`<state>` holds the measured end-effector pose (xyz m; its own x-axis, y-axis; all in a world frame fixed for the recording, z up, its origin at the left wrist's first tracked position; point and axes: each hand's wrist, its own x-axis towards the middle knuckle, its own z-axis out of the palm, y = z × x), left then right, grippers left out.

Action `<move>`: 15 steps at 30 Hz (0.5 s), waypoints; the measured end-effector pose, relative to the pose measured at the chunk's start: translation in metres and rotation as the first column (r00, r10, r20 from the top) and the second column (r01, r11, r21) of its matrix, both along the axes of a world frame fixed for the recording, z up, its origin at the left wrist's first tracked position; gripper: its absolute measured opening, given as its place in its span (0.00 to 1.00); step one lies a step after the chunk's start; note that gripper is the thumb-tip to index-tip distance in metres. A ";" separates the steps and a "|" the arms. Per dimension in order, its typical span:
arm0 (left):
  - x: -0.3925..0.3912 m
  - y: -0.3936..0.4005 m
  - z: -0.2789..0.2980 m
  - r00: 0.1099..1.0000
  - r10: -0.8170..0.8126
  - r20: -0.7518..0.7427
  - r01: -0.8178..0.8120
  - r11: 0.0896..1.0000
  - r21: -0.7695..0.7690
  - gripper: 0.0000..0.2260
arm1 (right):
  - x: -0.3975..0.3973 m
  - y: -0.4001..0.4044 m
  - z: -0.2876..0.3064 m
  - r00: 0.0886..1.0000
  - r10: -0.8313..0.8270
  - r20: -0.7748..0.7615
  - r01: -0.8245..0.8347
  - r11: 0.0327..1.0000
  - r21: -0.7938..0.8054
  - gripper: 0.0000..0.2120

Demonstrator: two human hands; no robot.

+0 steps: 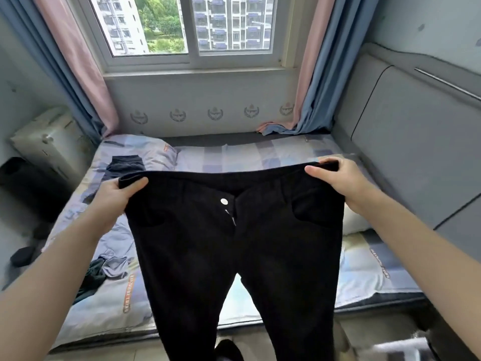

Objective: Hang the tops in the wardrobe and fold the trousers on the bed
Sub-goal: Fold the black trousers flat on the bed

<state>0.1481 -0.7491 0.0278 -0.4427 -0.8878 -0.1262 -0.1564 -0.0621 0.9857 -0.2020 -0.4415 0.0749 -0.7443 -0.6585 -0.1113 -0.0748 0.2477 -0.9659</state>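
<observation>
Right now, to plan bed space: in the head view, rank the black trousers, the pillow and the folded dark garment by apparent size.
1. black trousers, though held nearest the camera, which inflates them
2. pillow
3. folded dark garment, lying on the pillow

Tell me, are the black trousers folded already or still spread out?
Spread out, unfolded. Left hand and right hand hold the black trousers by the waistband, both legs hanging.
</observation>
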 end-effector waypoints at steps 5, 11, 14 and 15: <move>-0.029 -0.057 -0.027 1.000 0.022 -0.001 -0.022 0.998 0.051 0.09 | -0.027 -0.061 -0.024 0.999 0.015 0.049 -0.017 0.999 0.037 0.11; -0.068 -0.142 -0.040 1.000 0.000 0.029 -0.003 0.996 0.093 0.11 | -0.069 -0.145 -0.035 0.997 0.049 0.065 -0.054 0.996 0.077 0.09; -0.092 -0.189 -0.031 1.000 -0.021 0.020 0.019 0.995 0.096 0.10 | -0.096 -0.188 -0.028 0.997 0.031 0.066 -0.033 0.999 0.035 0.05; -0.101 -0.206 -0.028 1.000 -0.028 0.011 0.027 0.996 0.090 0.11 | -0.107 -0.203 -0.024 0.998 0.023 0.063 -0.025 0.999 0.024 0.05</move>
